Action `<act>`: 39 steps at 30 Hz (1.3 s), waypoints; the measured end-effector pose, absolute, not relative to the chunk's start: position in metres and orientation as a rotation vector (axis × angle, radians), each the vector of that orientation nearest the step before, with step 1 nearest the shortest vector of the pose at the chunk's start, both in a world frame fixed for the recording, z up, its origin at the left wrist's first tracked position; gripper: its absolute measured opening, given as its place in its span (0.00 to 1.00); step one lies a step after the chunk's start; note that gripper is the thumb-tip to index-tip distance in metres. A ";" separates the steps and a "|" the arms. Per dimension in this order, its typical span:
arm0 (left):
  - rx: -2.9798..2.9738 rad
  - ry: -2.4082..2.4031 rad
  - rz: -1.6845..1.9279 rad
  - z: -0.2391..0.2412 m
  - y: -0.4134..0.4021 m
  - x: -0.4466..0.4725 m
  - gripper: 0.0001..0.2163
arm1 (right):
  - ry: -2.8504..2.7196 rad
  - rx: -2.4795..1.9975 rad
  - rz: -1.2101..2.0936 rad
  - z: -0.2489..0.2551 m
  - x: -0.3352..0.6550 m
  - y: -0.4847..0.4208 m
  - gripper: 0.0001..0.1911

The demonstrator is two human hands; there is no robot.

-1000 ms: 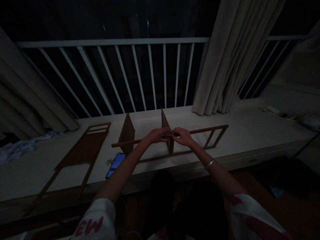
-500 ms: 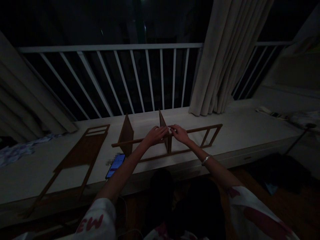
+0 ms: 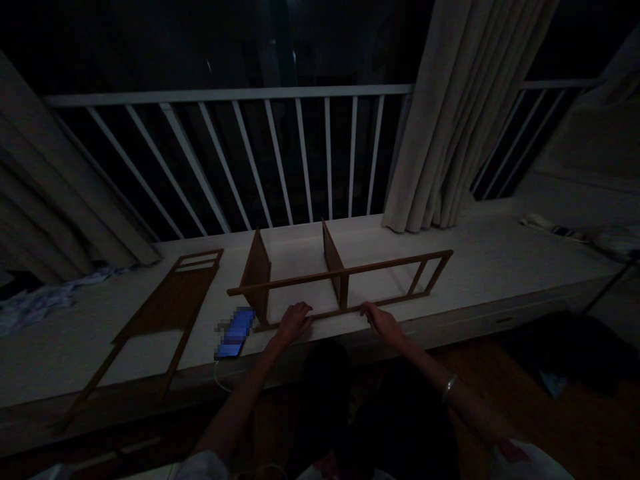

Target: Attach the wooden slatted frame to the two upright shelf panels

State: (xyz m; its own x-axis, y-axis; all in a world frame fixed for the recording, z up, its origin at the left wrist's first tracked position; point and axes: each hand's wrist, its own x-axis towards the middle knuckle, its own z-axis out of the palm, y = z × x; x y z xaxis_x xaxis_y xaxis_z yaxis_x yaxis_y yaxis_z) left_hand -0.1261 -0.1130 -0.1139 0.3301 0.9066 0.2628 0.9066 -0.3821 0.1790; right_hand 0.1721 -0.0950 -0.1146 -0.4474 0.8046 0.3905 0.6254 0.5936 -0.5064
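A brown wooden frame (image 3: 396,265), with two upright panels joined to it, lies on its side on a white ledge. My left hand (image 3: 295,323) is at its near lower rail, left of the middle panel (image 3: 332,257), with fingers bent around the rail. Right of that panel, my right hand (image 3: 383,323) has its fingertips closed on the same rail. Any small item within the fingers is too dark to make out. The left end panel (image 3: 256,267) stands upright near a lit phone (image 3: 236,333).
Another brown wooden frame with a panel (image 3: 167,300) lies at the left, its legs reaching over the front edge. A white railing (image 3: 300,160) and curtains (image 3: 430,133) stand behind the ledge (image 3: 480,260). A cable (image 3: 219,377) hangs below the phone.
Both hands have come down from the upper rail beside the middle panel to the near lower rail and moved apart. The wooden frame keeps its place; the view has shifted slightly.
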 end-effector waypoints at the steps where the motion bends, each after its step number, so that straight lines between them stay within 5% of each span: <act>1: -2.513 -1.832 -0.566 -0.123 -0.114 -0.130 0.11 | -2.211 -1.203 0.431 -0.129 0.177 -0.094 0.16; 12: -2.303 -2.285 -0.719 -0.159 -0.104 -0.141 0.10 | -2.218 -1.388 0.258 -0.176 0.172 -0.066 0.12; 39: -2.237 -2.371 -0.676 -0.166 -0.095 -0.145 0.11 | -2.648 -1.033 -0.004 -0.178 0.018 -0.067 0.09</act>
State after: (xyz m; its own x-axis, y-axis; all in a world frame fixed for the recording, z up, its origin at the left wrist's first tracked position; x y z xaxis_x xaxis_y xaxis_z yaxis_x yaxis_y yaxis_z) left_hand -0.1445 -0.0945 -0.1665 -0.0875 0.9866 0.1374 0.9108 0.0233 0.4121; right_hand 0.0179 -0.0672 -0.1776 -0.6973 0.6617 0.2755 0.6626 0.7417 -0.1043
